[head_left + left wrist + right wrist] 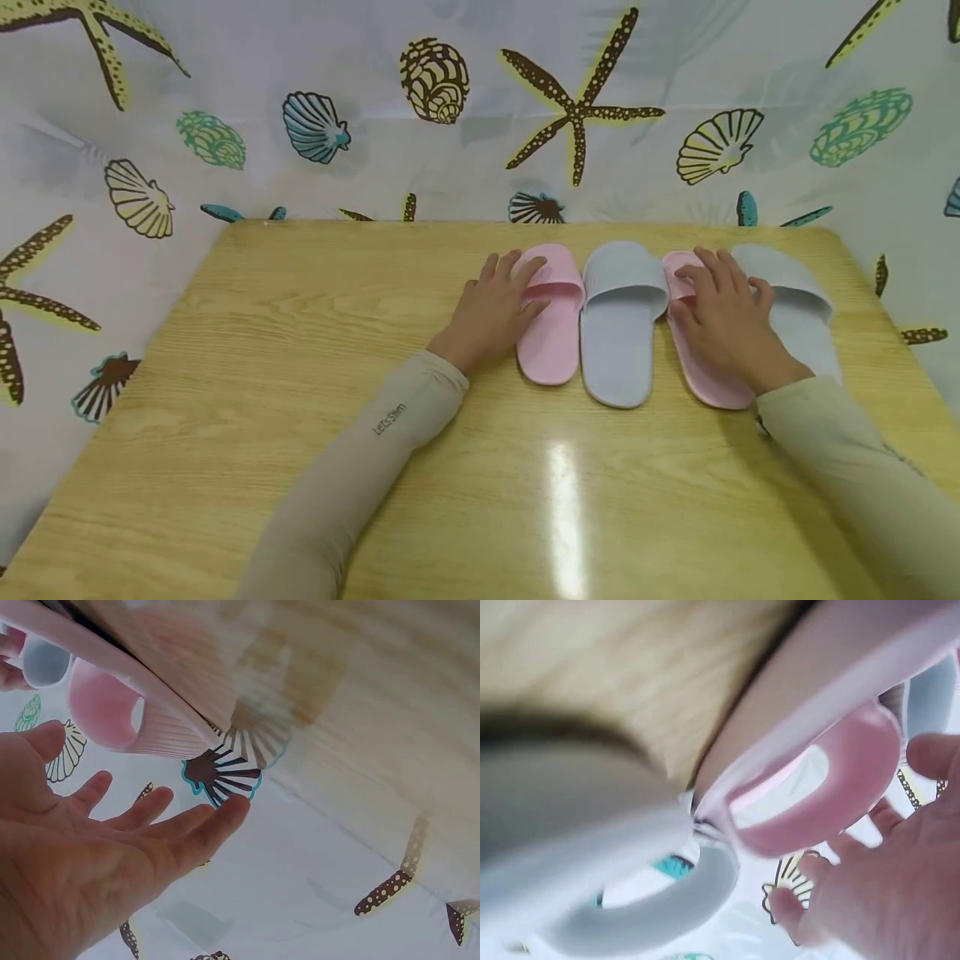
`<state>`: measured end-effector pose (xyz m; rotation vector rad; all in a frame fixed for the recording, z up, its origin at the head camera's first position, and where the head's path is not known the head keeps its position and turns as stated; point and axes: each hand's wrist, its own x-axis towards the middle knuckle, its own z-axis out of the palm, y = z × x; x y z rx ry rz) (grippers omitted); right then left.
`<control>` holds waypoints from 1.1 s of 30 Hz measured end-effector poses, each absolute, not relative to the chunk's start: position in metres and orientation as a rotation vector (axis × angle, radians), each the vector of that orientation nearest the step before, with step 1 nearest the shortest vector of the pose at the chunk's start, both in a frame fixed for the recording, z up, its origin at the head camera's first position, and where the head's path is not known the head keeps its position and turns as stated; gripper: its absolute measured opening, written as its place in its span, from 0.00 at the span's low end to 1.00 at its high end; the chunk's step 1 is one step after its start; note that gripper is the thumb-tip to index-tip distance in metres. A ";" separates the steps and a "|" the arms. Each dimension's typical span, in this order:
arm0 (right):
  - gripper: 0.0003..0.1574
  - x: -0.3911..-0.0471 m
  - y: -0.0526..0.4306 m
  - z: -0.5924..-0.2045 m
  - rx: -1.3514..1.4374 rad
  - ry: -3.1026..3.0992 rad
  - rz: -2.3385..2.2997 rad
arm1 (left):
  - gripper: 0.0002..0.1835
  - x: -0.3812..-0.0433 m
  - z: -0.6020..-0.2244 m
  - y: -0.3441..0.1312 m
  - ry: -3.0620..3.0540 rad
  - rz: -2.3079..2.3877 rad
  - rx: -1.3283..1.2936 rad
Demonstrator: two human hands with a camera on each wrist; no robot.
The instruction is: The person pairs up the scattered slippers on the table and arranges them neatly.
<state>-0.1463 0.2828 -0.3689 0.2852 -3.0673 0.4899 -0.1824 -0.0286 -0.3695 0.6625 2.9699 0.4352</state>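
Observation:
Slippers stand side by side on the table, toes toward the back. My left hand (489, 315) is over the left edge of the leftmost pink slipper (550, 354), fingers spread; the left wrist view shows its palm beside the strap. Right of that slipper lies a light grey slipper (618, 354). My right hand (726, 321) hovers across another pink slipper (705, 377), hiding much of its strap and footbed. At the far right is a second grey slipper (802, 321), partly covered by that hand. Loosely bent fingers of the right hand show beside the pink strap (870, 757) in the right wrist view.
The wood-grain table (300, 333) extends to the left and in front of the slippers. A white cloth (465, 167) printed with shells and starfish hangs behind the table and along both sides.

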 end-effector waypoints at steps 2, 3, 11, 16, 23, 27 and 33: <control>0.25 -0.145 0.288 -0.370 0.286 -3.079 0.525 | 0.31 -0.187 -0.370 -0.021 2.954 0.428 0.690; 0.24 -0.144 0.290 -0.371 0.287 -3.080 0.542 | 0.31 -0.189 -0.371 -0.018 2.948 0.427 0.708; 0.24 -0.145 0.297 -0.375 0.272 -3.070 0.670 | 0.24 -0.200 -0.374 -0.008 2.951 0.581 0.711; 0.25 -0.144 0.293 -0.376 0.250 -3.078 0.688 | 0.23 -0.202 -0.376 -0.011 2.929 0.613 0.729; 0.26 -0.158 0.294 -0.366 0.249 -3.155 0.674 | 0.24 -0.211 -0.375 -0.016 2.883 0.689 0.713; 0.32 -0.163 0.298 -0.357 0.265 -3.257 0.624 | 0.22 -0.214 -0.375 -0.017 2.873 0.722 0.736; 0.34 -0.172 0.306 -0.343 0.346 -3.346 0.506 | 0.23 -0.217 -0.375 -0.014 2.835 0.748 0.704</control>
